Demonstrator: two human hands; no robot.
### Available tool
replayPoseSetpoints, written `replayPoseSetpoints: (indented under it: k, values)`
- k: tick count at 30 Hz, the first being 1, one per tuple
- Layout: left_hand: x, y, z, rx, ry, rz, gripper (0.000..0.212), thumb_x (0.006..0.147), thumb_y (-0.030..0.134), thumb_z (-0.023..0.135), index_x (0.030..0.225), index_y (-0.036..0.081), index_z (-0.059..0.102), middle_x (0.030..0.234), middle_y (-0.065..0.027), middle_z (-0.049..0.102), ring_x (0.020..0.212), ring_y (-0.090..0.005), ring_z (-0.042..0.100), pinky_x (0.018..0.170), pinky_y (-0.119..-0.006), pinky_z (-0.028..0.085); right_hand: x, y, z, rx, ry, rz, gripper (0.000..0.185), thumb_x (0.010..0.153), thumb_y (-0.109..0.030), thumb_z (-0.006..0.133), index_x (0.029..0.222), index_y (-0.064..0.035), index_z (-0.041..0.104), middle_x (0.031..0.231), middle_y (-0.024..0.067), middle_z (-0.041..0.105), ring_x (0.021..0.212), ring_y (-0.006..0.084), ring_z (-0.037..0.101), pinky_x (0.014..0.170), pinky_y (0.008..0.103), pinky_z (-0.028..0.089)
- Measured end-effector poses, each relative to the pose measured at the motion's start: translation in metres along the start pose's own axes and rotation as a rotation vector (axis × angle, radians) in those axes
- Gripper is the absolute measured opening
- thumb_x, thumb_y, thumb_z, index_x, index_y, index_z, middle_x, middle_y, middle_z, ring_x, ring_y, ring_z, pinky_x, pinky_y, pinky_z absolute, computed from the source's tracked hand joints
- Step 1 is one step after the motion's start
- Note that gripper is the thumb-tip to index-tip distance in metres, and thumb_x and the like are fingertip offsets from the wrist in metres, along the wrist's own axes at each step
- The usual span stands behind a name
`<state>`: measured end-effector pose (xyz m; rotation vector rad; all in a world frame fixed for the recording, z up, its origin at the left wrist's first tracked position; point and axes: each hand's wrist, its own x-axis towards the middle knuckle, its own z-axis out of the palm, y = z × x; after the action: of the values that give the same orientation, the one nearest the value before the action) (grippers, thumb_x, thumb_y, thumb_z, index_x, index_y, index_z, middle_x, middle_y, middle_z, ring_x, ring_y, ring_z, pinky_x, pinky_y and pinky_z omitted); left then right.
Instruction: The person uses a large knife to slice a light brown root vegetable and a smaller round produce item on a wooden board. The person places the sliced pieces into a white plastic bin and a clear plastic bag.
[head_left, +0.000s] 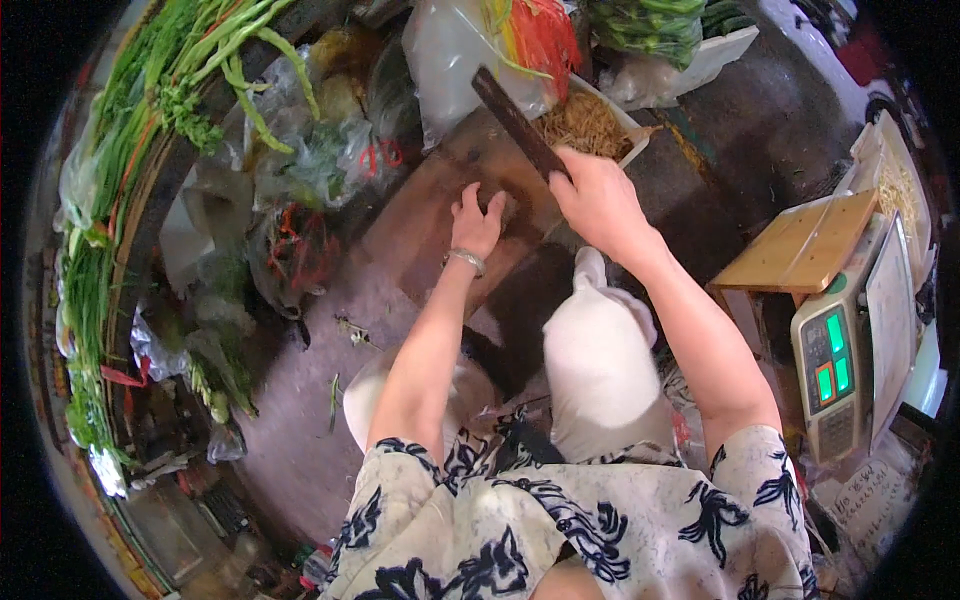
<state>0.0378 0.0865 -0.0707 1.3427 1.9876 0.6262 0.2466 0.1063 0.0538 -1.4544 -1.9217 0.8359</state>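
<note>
My right hand (600, 199) grips one end of a long, dark, flat bar or blade (517, 124), which points up and to the left; its exact kind cannot be told. My left hand (478, 225), with a bracelet at the wrist, is over a brown board-like surface (405, 240), fingers spread. A small, blurred pale thing (514, 206) lies by its fingertips; whether they touch cannot be told. Beyond the bar stand a clear plastic bag (450, 67) and red and yellow plastic strips (540, 45). A white box (637, 142) holds brown shredded matter (581, 127).
Long green beans (285, 60) and leafy greens (112, 172) line a curved shelf at left, above bagged produce (322, 150). Bagged green vegetables (645, 30) are at the top. A digital scale (832, 375) and a wooden board (799, 240) stand at right. Scraps lie on the floor (300, 450).
</note>
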Motion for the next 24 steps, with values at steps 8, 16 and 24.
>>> replayPoseSetpoints:
  k: [8,16,24]
  values:
    - [0.008,0.003,-0.024,-0.170,-0.087,-0.088,0.064,0.086,0.041,0.066,0.137,0.013,0.041,0.127,-0.0218,0.048,0.113,-0.0366,0.053,0.097,-0.041,0.043,-0.024,0.057,0.032,-0.041,-0.177,0.190,0.022,0.085,-0.016,0.055,0.097,0.0012,0.059,0.090,0.0266,0.063,0.093,0.0439,0.060,0.082,0.0503,0.047]
    - [-0.006,-0.004,-0.020,0.214,0.168,0.319,0.061,0.081,0.026,0.073,0.135,0.012,0.046,0.119,-0.0131,0.052,0.111,-0.0315,0.054,0.092,-0.039,0.045,-0.023,0.085,0.049,0.061,-0.125,0.200,0.018,0.084,-0.015,0.057,0.090,0.0020,0.056,0.083,0.0264,0.062,0.086,0.0456,0.059,0.074,0.0525,0.047]
    - [0.012,-0.010,-0.036,-0.413,-0.079,0.068,0.062,0.079,0.013,0.075,0.132,0.001,0.046,0.086,-0.0019,0.064,0.069,-0.0093,0.060,0.058,-0.023,0.049,-0.021,0.094,0.058,0.248,-0.142,0.253,0.021,0.084,-0.012,0.058,0.095,0.0060,0.058,0.082,0.0295,0.060,0.084,0.0470,0.058,0.072,0.0513,0.045]
